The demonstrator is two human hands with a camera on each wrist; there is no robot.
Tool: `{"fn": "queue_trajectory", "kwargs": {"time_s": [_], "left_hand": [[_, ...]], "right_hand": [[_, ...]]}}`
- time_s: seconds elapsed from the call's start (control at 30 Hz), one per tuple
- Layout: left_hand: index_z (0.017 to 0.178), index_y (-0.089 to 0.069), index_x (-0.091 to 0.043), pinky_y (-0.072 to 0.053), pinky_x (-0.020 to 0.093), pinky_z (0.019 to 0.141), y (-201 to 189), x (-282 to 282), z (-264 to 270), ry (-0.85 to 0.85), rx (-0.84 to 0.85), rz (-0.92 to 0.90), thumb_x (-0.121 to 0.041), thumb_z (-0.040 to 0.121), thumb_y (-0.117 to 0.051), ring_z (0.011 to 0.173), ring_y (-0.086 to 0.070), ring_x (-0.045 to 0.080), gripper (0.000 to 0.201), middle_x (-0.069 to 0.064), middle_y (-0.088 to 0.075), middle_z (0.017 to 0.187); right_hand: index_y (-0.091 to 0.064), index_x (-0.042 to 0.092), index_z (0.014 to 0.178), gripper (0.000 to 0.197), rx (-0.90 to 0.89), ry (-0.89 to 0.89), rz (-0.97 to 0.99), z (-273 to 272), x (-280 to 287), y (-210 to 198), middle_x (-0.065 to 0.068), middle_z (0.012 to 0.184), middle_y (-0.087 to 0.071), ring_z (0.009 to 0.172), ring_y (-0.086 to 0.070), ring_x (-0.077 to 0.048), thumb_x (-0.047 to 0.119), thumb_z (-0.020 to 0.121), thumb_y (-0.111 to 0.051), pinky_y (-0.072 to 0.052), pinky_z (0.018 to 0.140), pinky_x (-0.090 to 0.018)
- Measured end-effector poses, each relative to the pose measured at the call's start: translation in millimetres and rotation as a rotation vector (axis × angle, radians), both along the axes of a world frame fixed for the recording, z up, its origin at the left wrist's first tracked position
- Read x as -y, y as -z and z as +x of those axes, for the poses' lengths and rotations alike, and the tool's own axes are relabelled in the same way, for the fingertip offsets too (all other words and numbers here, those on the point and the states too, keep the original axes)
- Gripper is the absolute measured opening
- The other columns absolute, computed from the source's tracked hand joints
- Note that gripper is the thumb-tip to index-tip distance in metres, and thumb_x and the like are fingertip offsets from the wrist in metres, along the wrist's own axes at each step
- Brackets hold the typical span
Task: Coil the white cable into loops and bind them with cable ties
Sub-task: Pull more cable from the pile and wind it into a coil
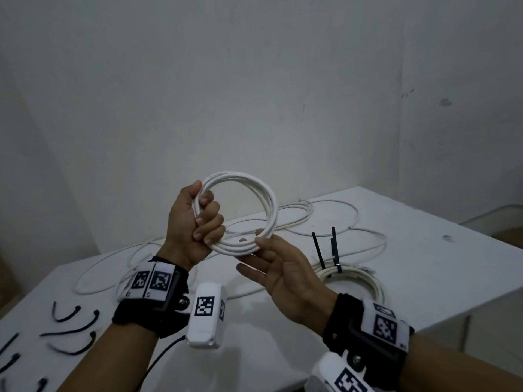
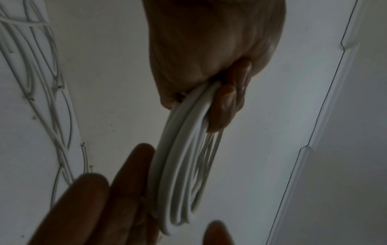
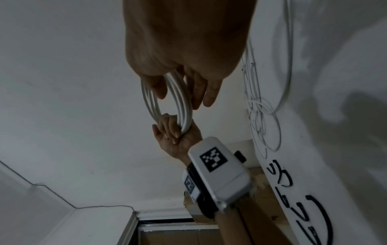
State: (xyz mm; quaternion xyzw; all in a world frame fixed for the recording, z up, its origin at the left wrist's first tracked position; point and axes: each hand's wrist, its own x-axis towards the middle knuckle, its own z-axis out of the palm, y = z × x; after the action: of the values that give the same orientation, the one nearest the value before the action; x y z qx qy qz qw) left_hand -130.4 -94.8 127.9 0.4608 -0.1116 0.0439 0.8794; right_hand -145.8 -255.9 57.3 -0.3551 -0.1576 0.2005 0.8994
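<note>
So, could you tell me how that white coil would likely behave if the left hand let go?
The coil probably springs open: only the left hand grips its untied loops. It looks fairly stiff, holding a round shape in the air.

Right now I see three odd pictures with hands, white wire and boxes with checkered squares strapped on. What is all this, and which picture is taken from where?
No robot here: a person wears cameras. The wide picture comes from the head; the other two look along each wrist. The left hand grips a coil of white cable, and the right hand steadies its lower edge with fingers mostly straight. The patterned boxes are the wrist cameras. On the white table lie loose cable, an already tied coil with black ties sticking up, and spare black cable ties.
</note>
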Motion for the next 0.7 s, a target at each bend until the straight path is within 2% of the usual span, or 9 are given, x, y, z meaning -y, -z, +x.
{"fn": "queue_trajectory", "kwargs": {"time_s": [0.1,0.13,0.2,0.3,0.4,0.53,0.7], "left_hand": [[0.054,-0.041,-0.017,-0.021,0.008,0.027,3.5,3.1,-2.7,0.006,-0.011,0.015,-0.037,0.085,-0.043,0.018,-0.025,0.006,0.037,-0.005,-0.029,0.032],[0.054,-0.041,-0.017,-0.021,0.008,0.027,4.8,4.1,-3.6,0.005,-0.019,0.018,-0.037,0.084,-0.044,0.018,-0.025,0.006,0.037,-0.005,-0.028,0.032],[0.054,-0.041,-0.017,-0.022,0.009,0.027,7.6,5.0,-4.6,-0.003,-0.038,0.023,-0.037,0.085,-0.044,0.018,-0.024,0.006,0.037,-0.005,-0.028,0.032],[0.057,-0.037,-0.017,-0.024,0.011,0.028,13.6,7.3,-5.4,-0.038,-0.075,0.051,-0.037,0.092,-0.04,0.019,-0.024,0.007,0.04,-0.004,-0.027,0.033],[0.058,-0.036,-0.017,-0.03,0.014,0.029,20.3,13.3,-6.5,-0.1,-0.087,0.083,-0.039,0.097,-0.039,0.021,-0.025,0.007,0.044,-0.004,-0.027,0.034],[0.062,-0.033,-0.017,-0.028,0.015,0.028,23.9,17.8,-9.3,-0.136,-0.068,0.125,-0.04,0.094,-0.048,0.022,-0.024,0.007,0.042,-0.004,-0.026,0.035],[0.062,-0.032,-0.017,-0.024,0.012,0.029,20.9,19.4,-11.8,-0.125,-0.069,0.146,-0.035,0.089,-0.052,0.022,-0.023,0.007,0.038,-0.004,-0.025,0.036]], "right_hand": [[-0.05,0.007,0.116,0.037,-0.062,0.05,0.03,3.6,-4.5,1.7,-0.014,0.096,-0.071,0.08,-0.068,-0.024,0.009,0.083,-0.065,-0.053,0.083,-0.039],[-0.048,0.007,0.117,0.039,-0.067,0.063,0.029,3.8,-4.9,0.8,-0.013,0.092,-0.071,0.079,-0.067,-0.023,0.008,0.082,-0.066,-0.053,0.082,-0.038],[-0.051,0.01,0.105,0.028,-0.078,0.053,0.041,5.2,-4.9,-0.6,-0.011,0.082,-0.068,0.076,-0.065,-0.022,0.002,0.081,-0.063,-0.051,0.082,-0.037],[-0.049,0.012,0.083,0.021,-0.157,-0.002,0.136,6.4,-2.1,-5.8,-0.008,0.063,-0.057,0.063,-0.058,-0.019,-0.007,0.074,-0.05,-0.049,0.074,-0.035],[-0.043,0.012,0.065,0.013,-0.245,-0.02,0.264,8.9,-2.2,-11.2,-0.006,0.053,-0.043,0.051,-0.047,-0.019,0.0,0.068,-0.046,-0.049,0.072,-0.037],[-0.042,0.015,0.057,0.027,-0.31,-0.008,0.311,13.4,-4.7,-9.4,-0.001,0.044,-0.038,0.043,-0.043,-0.014,0.017,0.079,-0.058,-0.046,0.071,-0.033],[-0.039,0.015,0.053,0.024,-0.325,-0.061,0.394,14.8,-3.3,-6.5,0.001,0.043,-0.034,0.04,-0.04,-0.013,0.009,0.067,-0.057,-0.041,0.066,-0.029]]}}
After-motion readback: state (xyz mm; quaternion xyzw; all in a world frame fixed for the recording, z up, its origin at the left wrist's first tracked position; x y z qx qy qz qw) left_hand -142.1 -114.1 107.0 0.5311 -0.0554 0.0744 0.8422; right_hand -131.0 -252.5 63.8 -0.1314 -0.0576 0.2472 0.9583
